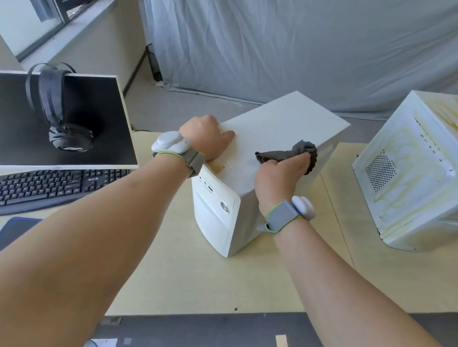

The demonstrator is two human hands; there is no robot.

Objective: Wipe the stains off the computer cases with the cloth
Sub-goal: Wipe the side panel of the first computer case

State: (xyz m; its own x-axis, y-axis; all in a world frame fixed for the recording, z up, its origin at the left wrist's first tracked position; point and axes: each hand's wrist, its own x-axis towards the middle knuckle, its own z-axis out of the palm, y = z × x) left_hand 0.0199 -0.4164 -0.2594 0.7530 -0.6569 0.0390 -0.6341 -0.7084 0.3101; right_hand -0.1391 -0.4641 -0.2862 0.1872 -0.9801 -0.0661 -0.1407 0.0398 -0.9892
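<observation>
On top of the white computer case, the right hand clutches the grey cloth; just left of it, the left hand grips the case's edge. Well right stands a yellow-stained case on the tabletop.

Both bare forearms stretched forward, a grey strap with a white pod on each wrist. Left hand knuckles up, fingers curled over the far left edge of the white computer case, gripping it. Right hand pressing down on the case top, fingers closed around the bunched grey cloth.
</observation>
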